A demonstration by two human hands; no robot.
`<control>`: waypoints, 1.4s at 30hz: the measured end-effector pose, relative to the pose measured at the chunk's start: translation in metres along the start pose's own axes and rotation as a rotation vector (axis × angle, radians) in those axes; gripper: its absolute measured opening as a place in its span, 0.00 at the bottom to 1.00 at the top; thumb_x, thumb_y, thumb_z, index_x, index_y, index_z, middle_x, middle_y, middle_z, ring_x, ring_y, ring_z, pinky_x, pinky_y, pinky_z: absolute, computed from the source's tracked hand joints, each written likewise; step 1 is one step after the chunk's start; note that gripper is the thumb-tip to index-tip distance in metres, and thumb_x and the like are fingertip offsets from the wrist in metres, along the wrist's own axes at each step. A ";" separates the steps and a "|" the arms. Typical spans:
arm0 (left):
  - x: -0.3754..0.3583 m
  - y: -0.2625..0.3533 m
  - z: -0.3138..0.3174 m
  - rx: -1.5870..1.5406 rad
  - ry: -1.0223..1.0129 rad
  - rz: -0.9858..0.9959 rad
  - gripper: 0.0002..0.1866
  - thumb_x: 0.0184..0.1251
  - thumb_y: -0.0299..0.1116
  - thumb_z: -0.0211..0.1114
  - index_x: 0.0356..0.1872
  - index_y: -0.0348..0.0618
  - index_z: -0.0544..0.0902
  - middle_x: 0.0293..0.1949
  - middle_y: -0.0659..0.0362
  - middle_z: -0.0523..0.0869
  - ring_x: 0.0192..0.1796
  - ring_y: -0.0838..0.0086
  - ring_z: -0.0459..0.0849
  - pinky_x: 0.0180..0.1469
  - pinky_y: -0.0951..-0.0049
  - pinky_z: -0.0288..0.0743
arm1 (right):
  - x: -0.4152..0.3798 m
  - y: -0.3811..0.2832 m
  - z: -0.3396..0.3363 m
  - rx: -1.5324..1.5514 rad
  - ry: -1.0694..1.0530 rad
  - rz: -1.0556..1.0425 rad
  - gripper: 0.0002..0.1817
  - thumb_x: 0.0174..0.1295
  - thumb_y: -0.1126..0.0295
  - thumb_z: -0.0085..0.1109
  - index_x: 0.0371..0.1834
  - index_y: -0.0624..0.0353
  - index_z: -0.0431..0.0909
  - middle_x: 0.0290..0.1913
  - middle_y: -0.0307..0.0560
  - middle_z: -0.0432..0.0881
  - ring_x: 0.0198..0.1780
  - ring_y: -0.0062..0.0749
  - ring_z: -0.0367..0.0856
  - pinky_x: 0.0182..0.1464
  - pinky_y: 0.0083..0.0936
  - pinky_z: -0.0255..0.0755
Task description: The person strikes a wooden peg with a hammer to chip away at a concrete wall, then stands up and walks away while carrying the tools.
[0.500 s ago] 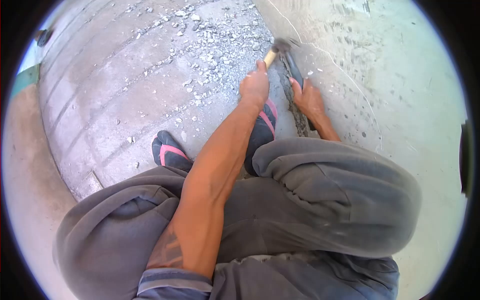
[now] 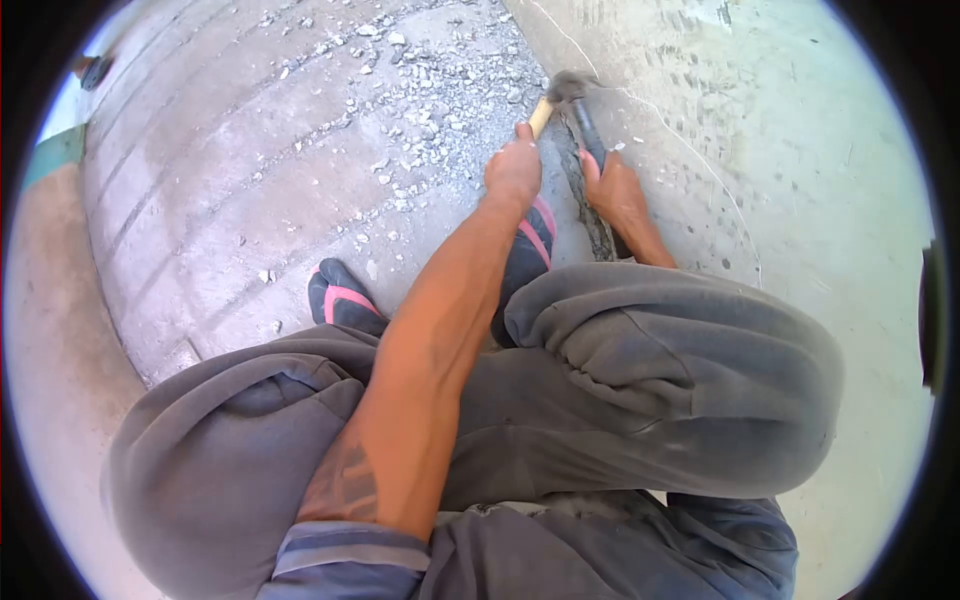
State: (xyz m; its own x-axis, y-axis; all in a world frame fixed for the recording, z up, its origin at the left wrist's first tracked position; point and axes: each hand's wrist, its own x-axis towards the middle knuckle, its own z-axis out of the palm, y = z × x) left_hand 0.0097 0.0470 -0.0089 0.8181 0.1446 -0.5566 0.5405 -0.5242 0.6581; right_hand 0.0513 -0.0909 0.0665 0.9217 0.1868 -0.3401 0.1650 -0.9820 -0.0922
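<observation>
My left hand (image 2: 514, 172) is closed around the pale wooden handle of a hammer (image 2: 541, 117). Its dark head (image 2: 570, 87), slightly blurred, is at the far end of a dark rod-like tool (image 2: 588, 132); whether they touch cannot be made out. My right hand (image 2: 617, 192) grips the near end of that tool, with the thumb along its left side. Beside and below the tool, a rough, broken groove (image 2: 597, 228) runs along the edge between the grey floor and the smooth pale surface.
Broken rubble (image 2: 440, 95) lies scattered on the floor left of the groove. My feet, in dark socks and pink-strapped sandals (image 2: 345, 298), are near my bent knees (image 2: 680, 370). A thin white line (image 2: 690, 145) curves over the pale surface on the right.
The view has shifted slightly. The hammer head has moved a little and looks less smeared; both hands keep their holds.
</observation>
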 end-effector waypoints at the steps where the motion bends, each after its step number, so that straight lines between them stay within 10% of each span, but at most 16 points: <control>1: -0.001 0.000 -0.002 0.006 -0.032 -0.013 0.17 0.70 0.27 0.46 0.59 0.36 0.64 0.42 0.36 0.85 0.47 0.43 0.86 0.50 0.49 0.78 | -0.002 -0.003 -0.006 0.008 0.061 -0.014 0.26 0.67 0.52 0.55 0.40 0.73 0.76 0.33 0.76 0.81 0.38 0.72 0.81 0.39 0.52 0.76; 7: 0.002 0.015 0.008 -0.015 -0.150 -0.044 0.16 0.71 0.28 0.46 0.58 0.37 0.65 0.47 0.37 0.84 0.53 0.45 0.84 0.55 0.52 0.77 | -0.006 -0.044 -0.095 0.283 0.311 -0.073 0.30 0.70 0.47 0.48 0.42 0.72 0.75 0.36 0.76 0.80 0.38 0.71 0.80 0.42 0.57 0.73; 17: -0.012 0.028 0.031 -0.124 -0.146 -0.039 0.19 0.69 0.27 0.50 0.59 0.34 0.64 0.46 0.34 0.83 0.49 0.45 0.85 0.49 0.51 0.80 | -0.049 0.026 -0.032 0.263 -0.127 0.272 0.32 0.68 0.45 0.49 0.43 0.73 0.77 0.38 0.78 0.80 0.46 0.72 0.79 0.47 0.57 0.70; 20: -0.026 0.037 0.063 -0.095 0.091 -0.016 0.27 0.68 0.27 0.52 0.67 0.32 0.59 0.44 0.33 0.83 0.48 0.44 0.85 0.48 0.51 0.80 | -0.078 0.031 -0.027 0.400 -0.201 0.386 0.32 0.68 0.46 0.49 0.43 0.74 0.76 0.38 0.79 0.79 0.47 0.73 0.78 0.48 0.56 0.71; 25: -0.004 0.053 0.017 -0.008 -0.207 0.046 0.43 0.64 0.27 0.54 0.75 0.31 0.40 0.42 0.30 0.83 0.48 0.43 0.85 0.48 0.51 0.80 | -0.114 0.038 -0.018 0.396 -0.221 0.462 0.31 0.68 0.46 0.51 0.45 0.73 0.76 0.38 0.79 0.79 0.47 0.74 0.78 0.48 0.55 0.71; 27: 0.143 0.018 0.026 0.276 -0.367 0.642 0.26 0.64 0.31 0.54 0.64 0.32 0.69 0.35 0.40 0.86 0.38 0.50 0.86 0.38 0.53 0.79 | -0.123 0.044 -0.014 0.381 -0.214 0.450 0.31 0.67 0.46 0.51 0.45 0.71 0.77 0.38 0.78 0.80 0.46 0.74 0.78 0.48 0.55 0.71; 28: 0.129 0.069 -0.096 0.310 -0.646 0.381 0.16 0.65 0.32 0.53 0.48 0.33 0.80 0.28 0.46 0.84 0.28 0.58 0.83 0.28 0.55 0.75 | -0.118 0.047 -0.016 0.387 -0.199 0.451 0.30 0.67 0.46 0.52 0.45 0.71 0.77 0.38 0.78 0.80 0.46 0.74 0.78 0.47 0.55 0.71; 29: 0.130 0.099 -0.147 0.253 -0.494 0.323 0.14 0.64 0.35 0.56 0.39 0.34 0.83 0.19 0.55 0.75 0.18 0.71 0.72 0.17 0.65 0.68 | -0.112 0.050 -0.017 0.392 -0.183 0.452 0.30 0.67 0.46 0.52 0.46 0.70 0.77 0.38 0.77 0.80 0.46 0.74 0.78 0.47 0.55 0.71; 31: 0.149 0.122 -0.171 0.650 -0.445 0.255 0.19 0.62 0.53 0.68 0.43 0.51 0.82 0.21 0.54 0.83 0.13 0.66 0.77 0.09 0.65 0.64 | -0.110 0.049 -0.026 0.401 -0.187 0.448 0.30 0.67 0.46 0.52 0.46 0.69 0.77 0.38 0.76 0.80 0.46 0.73 0.78 0.47 0.54 0.71; 32: 0.133 0.112 -0.172 0.409 -0.407 0.254 0.19 0.69 0.39 0.56 0.59 0.48 0.76 0.19 0.59 0.71 0.16 0.79 0.68 0.13 0.74 0.59 | -0.105 0.046 -0.032 0.406 -0.184 0.441 0.30 0.67 0.46 0.52 0.46 0.70 0.77 0.38 0.76 0.80 0.46 0.73 0.78 0.47 0.54 0.71; 38: 0.099 0.013 -0.040 0.113 -0.130 0.510 0.23 0.72 0.41 0.52 0.63 0.40 0.70 0.40 0.40 0.86 0.32 0.46 0.85 0.42 0.49 0.79 | -0.095 0.059 -0.028 0.465 -0.162 0.393 0.29 0.68 0.48 0.51 0.45 0.71 0.76 0.36 0.75 0.81 0.43 0.72 0.80 0.44 0.51 0.72; 42: 0.035 0.013 -0.003 0.040 -0.017 0.207 0.26 0.73 0.40 0.51 0.67 0.39 0.63 0.33 0.36 0.85 0.36 0.40 0.85 0.43 0.44 0.77 | -0.082 0.056 -0.033 0.498 -0.119 0.366 0.27 0.68 0.49 0.53 0.42 0.69 0.77 0.33 0.71 0.81 0.40 0.68 0.81 0.42 0.49 0.73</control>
State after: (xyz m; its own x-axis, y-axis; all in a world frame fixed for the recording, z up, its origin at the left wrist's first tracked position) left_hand 0.0462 0.0481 -0.0181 0.9073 0.0163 -0.4202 0.3524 -0.5745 0.7387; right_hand -0.0036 -0.1618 0.1207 0.8373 -0.1287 -0.5313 -0.3636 -0.8569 -0.3654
